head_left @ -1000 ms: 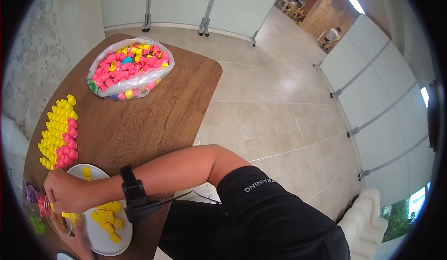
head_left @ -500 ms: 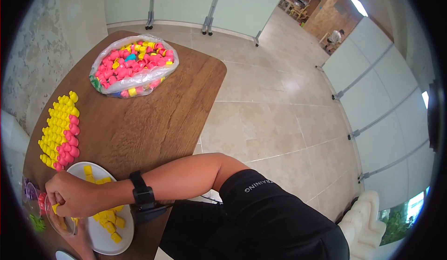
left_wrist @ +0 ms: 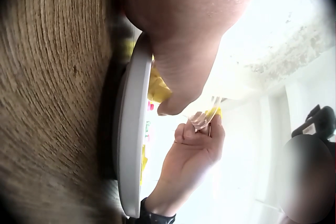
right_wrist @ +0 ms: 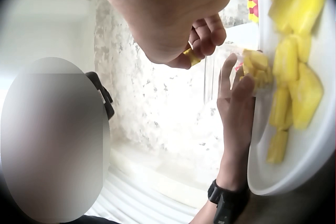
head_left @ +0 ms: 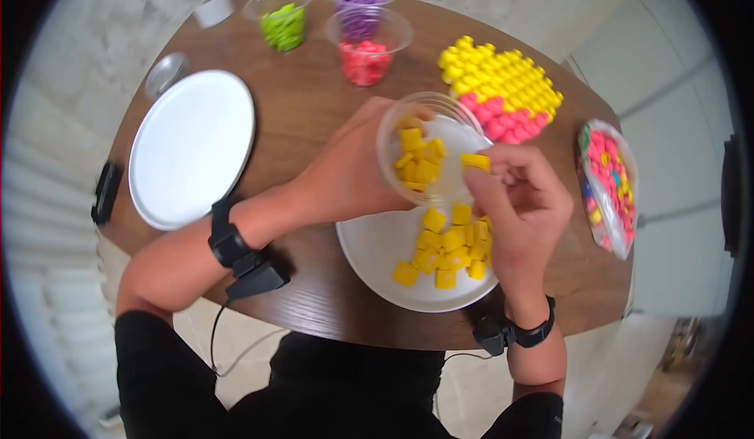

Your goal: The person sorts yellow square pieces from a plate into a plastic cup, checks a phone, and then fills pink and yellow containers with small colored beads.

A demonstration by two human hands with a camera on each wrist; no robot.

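My left hand [head_left: 357, 164] grips a clear plastic cup [head_left: 452, 113], its mouth tilted toward me, with several yellow square pieces [head_left: 420, 164] inside. Between thumb and fingers, my right hand [head_left: 530, 207] pinches one yellow square piece [head_left: 475, 161] right at the cup's rim. In the right wrist view that pinched piece [right_wrist: 194, 57] shows at the fingertips. Under both hands lies a white oval plate [head_left: 369, 258] bearing a heap of yellow square pieces [head_left: 448, 250].
Another white plate [head_left: 192, 152] lies to the left. Clear cups of green pieces [head_left: 283, 27], purple pieces [head_left: 360, 19] and red pieces [head_left: 366, 62] stand at the back. Rows of yellow and pink knobbed pieces [head_left: 510, 85] and a plastic bag [head_left: 609, 211] of colourful pieces are at right.
The head view has swung from the table's right side to face it, bringing both hands and the left plate into sight. My right hand has moved from over the cup to beside its rim.
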